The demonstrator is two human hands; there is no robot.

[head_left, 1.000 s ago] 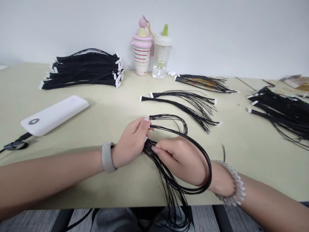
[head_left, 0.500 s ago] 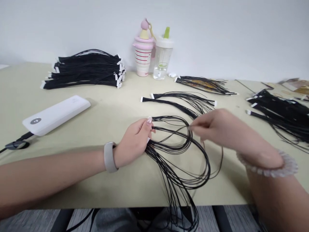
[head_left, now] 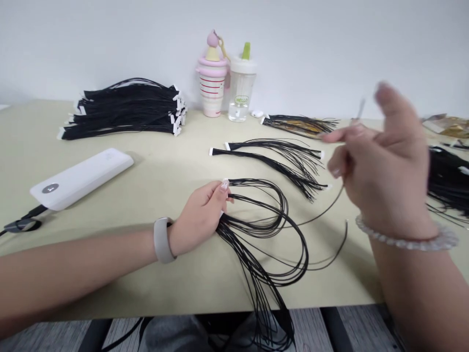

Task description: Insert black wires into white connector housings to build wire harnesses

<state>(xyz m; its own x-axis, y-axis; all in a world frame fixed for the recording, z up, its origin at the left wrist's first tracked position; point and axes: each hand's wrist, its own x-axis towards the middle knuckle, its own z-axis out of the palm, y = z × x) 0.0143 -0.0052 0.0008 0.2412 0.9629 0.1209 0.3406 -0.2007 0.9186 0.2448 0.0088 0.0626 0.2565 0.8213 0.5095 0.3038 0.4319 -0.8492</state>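
**Table** (head_left: 154, 195): pale khaki top, carrying all items below.

**Stack of black wire harnesses** (head_left: 128, 110): large pile at back left, white connectors at both ends.

**Pile of black wire harnesses** (head_left: 449, 181): at the right edge, partly behind the right hand.

**Black wire harness** (head_left: 256, 234): on and above the table at front centre, its long strands looped and hanging over the table's front edge; one strand reaches up toward the right hand.

**Right hand** (head_left: 381, 166): raised above the table, motion-blurred, thumb and fingers apart; cannot tell whether it grips the strand.

**Left hand** (head_left: 198, 215): resting at the table's front, closed, pinching the harness's connector end between thumb and fingers.

**Two loose harnesses** (head_left: 267, 161): laid side by side at mid-table, just beyond the held harness.

**Third loose harness** (head_left: 298, 125): at the back, right of the bottles.

**White power bank** (head_left: 82, 178): lying at left, black cable (head_left: 32, 213) attached.

**Pink-and-white cone-shaped bottle** (head_left: 211, 83): upright against the wall.

**Clear "HELLO" bottle** (head_left: 241, 95): upright, just beside it.

**Grey wristband** (head_left: 161, 239): on the left wrist.

**Clear bead bracelet** (head_left: 406, 239): on the right wrist.
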